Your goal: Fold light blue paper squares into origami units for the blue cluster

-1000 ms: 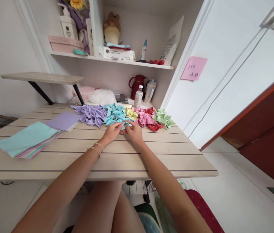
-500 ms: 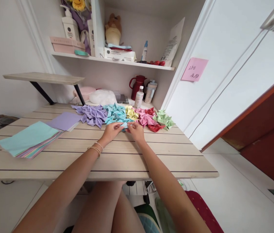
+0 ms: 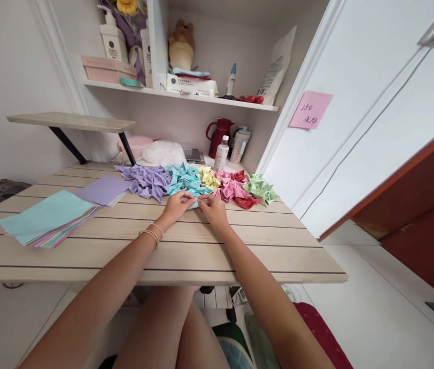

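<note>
Blue folded paper [image 3: 193, 204] between both hands, just in front of blue paper pile [image 3: 184, 179], over table [image 3: 197, 251]. Pink note [image 3: 311, 109] reads "250", second handwritten line unclear; bottle [image 3: 222, 155] label too small to read. Paper's visible strip runs roughly left to right; which way it points, cannot tell. Left hand [image 3: 179, 206], right hand [image 3: 213, 210] reach forward, turned inward, fingertips nearly closed, pinching paper.
</note>
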`<state>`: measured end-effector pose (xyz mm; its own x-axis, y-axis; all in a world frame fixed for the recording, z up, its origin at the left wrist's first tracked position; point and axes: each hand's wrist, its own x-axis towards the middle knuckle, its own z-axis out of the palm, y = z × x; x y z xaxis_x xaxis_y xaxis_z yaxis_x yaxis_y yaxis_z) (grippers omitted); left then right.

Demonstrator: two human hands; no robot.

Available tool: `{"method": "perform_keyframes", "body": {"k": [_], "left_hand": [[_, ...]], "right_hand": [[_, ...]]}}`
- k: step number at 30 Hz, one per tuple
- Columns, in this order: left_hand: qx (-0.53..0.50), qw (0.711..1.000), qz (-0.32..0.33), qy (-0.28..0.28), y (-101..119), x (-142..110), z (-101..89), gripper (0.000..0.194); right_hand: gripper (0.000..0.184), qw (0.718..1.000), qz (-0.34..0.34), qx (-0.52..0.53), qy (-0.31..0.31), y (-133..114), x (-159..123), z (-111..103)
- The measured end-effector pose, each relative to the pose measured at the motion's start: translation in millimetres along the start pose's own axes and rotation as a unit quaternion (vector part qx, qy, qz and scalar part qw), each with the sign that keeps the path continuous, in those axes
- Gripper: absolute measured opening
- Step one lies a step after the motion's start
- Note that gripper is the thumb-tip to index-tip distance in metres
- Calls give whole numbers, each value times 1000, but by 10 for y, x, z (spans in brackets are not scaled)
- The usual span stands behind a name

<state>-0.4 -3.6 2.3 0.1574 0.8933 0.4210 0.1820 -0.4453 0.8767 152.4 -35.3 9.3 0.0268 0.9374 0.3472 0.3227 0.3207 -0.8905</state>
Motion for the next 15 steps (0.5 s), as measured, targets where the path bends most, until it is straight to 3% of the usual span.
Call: {"method": "perform_keyframes", "body": {"k": [6, 10, 15], "left_hand": [[15, 1000, -10, -18, -98, 21, -1, 30], [33, 999, -14, -32, -119, 20, -8, 31], [47, 998, -10, -34, -128, 24, -8, 33]], "right_hand": [[21, 980, -58, -176, -66, -36, -40, -8], [32, 968, -68, -213, -114, -61, -86, -18], [33, 964, -68, -225, -128, -80, -100, -38]]}}
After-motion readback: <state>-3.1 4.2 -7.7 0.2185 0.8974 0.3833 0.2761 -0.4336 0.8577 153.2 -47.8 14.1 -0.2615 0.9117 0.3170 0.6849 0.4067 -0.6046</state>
